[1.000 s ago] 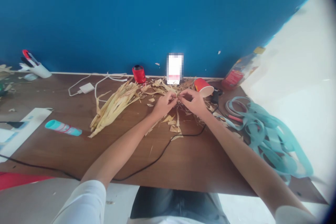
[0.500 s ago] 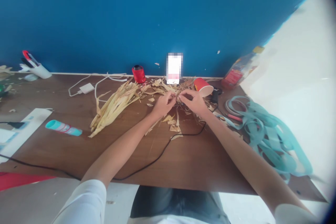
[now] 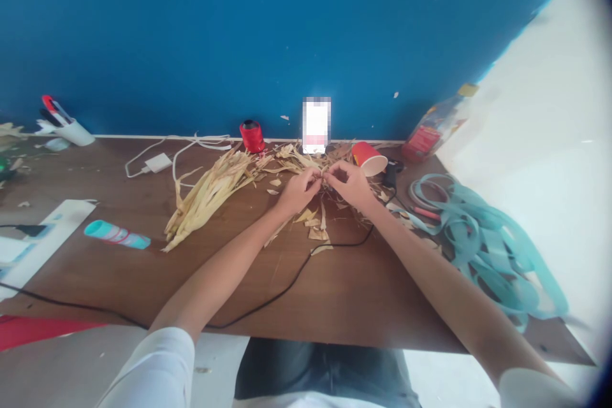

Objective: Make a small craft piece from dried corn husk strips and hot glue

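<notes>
My left hand (image 3: 300, 191) is closed in a pinch above scattered husk scraps in the middle of the table. Against its fingertips, my right hand (image 3: 350, 187) pinches too, thumb and forefinger forming a loop. Between the fingertips is a small, thin brownish piece of dried husk, mostly hidden by the fingers. Loose dry husk scraps (image 3: 315, 233) lie under and in front of the hands. To the left rests a bundle of pale yellow dried corn husks (image 3: 205, 201). A red paper cup (image 3: 367, 158) lies on its side just behind my right hand.
A lit phone (image 3: 316, 127) leans on the blue wall beside a red thread spool (image 3: 252, 136). At right are coiled teal ribbon (image 3: 482, 242), a black glue gun (image 3: 393, 172) and a bottle (image 3: 430, 134). A black cable (image 3: 287, 290) crosses the front; a teal tube (image 3: 117, 234) lies left.
My right hand's fingertips have shifted slightly left and closed in against my left hand's fingertips. The left hand has barely moved, and the things on the table stay in place.
</notes>
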Available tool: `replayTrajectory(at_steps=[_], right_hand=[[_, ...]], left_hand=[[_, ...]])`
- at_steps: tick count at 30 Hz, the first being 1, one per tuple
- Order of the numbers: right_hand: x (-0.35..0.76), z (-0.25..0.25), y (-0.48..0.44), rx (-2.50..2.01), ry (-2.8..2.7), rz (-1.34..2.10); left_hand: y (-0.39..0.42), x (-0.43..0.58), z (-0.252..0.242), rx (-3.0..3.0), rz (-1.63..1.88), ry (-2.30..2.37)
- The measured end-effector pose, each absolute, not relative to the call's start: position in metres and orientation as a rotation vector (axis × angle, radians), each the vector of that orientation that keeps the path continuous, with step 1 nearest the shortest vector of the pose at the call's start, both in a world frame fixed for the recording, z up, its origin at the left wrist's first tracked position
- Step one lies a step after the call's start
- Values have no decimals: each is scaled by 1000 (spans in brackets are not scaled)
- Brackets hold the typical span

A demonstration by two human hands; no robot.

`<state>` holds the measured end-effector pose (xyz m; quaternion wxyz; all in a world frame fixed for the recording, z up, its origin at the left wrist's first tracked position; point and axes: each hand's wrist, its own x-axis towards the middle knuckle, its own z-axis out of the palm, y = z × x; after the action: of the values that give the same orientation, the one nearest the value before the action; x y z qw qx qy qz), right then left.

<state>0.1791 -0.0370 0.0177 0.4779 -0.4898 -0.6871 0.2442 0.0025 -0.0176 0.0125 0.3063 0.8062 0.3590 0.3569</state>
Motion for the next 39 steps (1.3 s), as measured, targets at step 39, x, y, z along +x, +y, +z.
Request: replayTrajectory(at_steps=[39], right_hand=[[172,7,-37,-1195,-1456,806]], left_hand=[[-6,4,2,1694,851,828]])
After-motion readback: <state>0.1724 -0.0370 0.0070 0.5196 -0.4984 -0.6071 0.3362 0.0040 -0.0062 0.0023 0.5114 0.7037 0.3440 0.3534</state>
